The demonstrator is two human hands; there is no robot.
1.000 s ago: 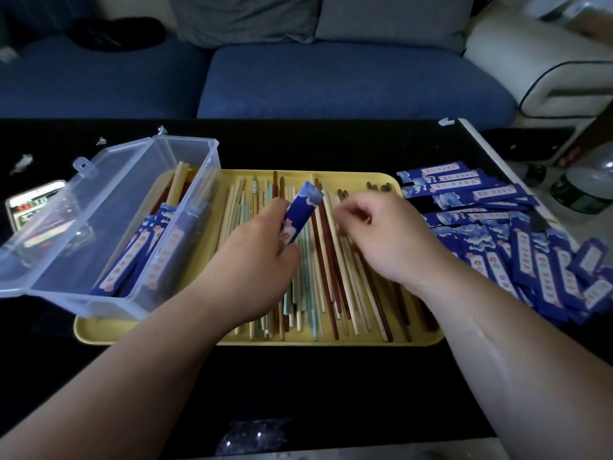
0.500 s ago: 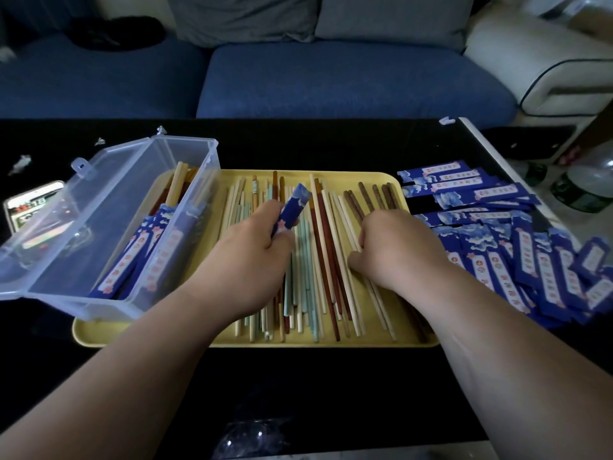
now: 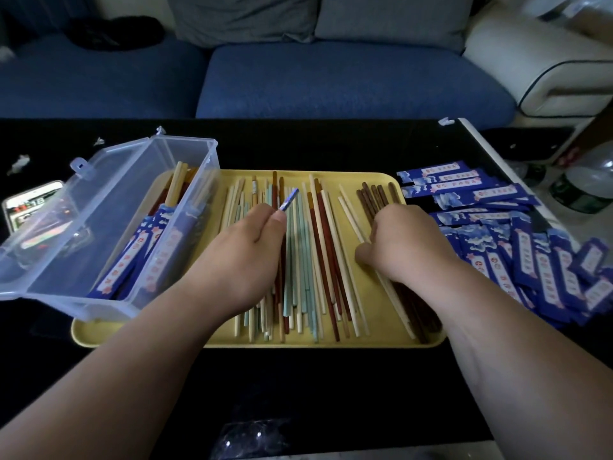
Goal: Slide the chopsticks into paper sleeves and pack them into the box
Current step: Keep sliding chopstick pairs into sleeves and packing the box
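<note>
Head view looks down on a black bench (image 3: 298,393) carrying a yellow tray (image 3: 365,180) of loose chopsticks (image 3: 311,277) in pale wood, teal, red and dark brown, lying roughly parallel. The left hand (image 3: 245,257) is curled over the middle of the tray and pinches a blue paper sleeve (image 3: 289,200) between thumb and forefinger, its end angled up and away. The right hand (image 3: 408,247) lies knuckles-up on the dark brown sticks at the tray's right side, fingers bent down out of sight; I cannot tell whether it grips any. A clear plastic box (image 3: 109,200) sits at the left, overlapping the tray's corner, its lid (image 3: 33,227) swung open, with several sleeved chopsticks (image 3: 132,260) leaning inside. A heap of empty sleeves (image 3: 530,260) covers the bench just right of the tray. A blue sofa (image 3: 331,81) stands beyond.
</note>
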